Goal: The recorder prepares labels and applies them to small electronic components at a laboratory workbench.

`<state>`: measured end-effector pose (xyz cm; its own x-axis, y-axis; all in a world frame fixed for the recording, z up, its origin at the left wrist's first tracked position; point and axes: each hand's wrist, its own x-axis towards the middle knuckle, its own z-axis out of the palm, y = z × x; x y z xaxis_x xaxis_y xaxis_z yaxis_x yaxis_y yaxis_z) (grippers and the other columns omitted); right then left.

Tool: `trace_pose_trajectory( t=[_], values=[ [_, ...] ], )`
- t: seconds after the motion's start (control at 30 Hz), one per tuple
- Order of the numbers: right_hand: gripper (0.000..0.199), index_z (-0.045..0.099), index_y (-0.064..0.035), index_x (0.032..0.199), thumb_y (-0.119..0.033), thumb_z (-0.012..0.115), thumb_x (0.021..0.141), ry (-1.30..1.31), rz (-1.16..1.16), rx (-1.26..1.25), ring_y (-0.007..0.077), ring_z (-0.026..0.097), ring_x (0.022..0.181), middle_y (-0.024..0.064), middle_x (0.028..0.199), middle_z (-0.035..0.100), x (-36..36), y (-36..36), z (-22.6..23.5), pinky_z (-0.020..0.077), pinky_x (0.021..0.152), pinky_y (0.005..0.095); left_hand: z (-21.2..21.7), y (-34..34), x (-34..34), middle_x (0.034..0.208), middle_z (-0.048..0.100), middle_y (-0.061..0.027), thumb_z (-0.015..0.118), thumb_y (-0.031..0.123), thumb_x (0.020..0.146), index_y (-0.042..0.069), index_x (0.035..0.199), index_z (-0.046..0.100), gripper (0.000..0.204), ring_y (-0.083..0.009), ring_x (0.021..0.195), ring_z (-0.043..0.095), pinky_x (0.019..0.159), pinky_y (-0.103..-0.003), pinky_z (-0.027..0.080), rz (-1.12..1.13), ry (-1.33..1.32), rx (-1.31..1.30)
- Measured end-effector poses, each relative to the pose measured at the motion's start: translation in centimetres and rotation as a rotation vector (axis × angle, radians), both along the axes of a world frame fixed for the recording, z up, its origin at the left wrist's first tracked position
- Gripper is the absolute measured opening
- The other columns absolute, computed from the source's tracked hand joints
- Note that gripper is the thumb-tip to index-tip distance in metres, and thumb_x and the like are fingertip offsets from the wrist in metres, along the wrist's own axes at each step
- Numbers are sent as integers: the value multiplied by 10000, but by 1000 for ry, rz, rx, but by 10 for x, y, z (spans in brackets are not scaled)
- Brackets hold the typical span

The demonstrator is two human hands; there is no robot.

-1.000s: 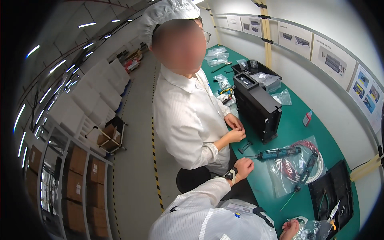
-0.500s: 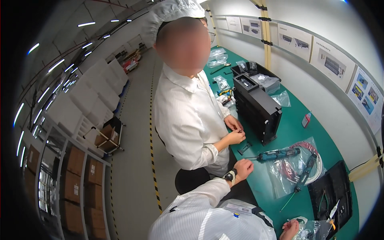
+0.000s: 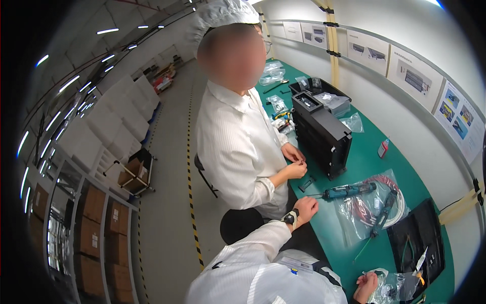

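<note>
Left hand curls loosely near the screwdriver.

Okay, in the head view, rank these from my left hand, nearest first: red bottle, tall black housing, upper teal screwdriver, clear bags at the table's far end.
1. Upper teal screwdriver: right of your left hand, shaft toward it.
2. Tall black housing: farther up the table.
3. Red bottle: right of the housing.
4. Clear bags: far end.

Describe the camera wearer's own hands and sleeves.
Left hand: ungloved, with a dark wristwatch below it and a long white, finely striped sleeve. Right hand: ungloved; its cuff can't be made out.
</note>
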<state>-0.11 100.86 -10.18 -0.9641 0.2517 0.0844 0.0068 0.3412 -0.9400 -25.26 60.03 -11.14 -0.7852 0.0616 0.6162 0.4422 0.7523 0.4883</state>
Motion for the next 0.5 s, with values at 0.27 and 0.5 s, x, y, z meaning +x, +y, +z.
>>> trace_pose_trajectory(
  t=[0.27,0.5],
  values=[
    [137,560,-55,922,-153,555,1018,-88,-272,-724,141,581,582,48,708,568,-10,-23,-8,444,485,250,18,11,44,949,666,-91,707,137,880,80,928,665,85,-327,941,618,821,-461,472,88,-174,-15],
    [79,564,-50,910,-96,563,974,-129,-167,-684,131,572,577,42,710,570,-12,-65,34,419,492,247,18,4,177,1050,681,-107,679,115,902,66,989,696,101,-325,1044,614,909,-430,479,-68,-426,211]
  ],
)
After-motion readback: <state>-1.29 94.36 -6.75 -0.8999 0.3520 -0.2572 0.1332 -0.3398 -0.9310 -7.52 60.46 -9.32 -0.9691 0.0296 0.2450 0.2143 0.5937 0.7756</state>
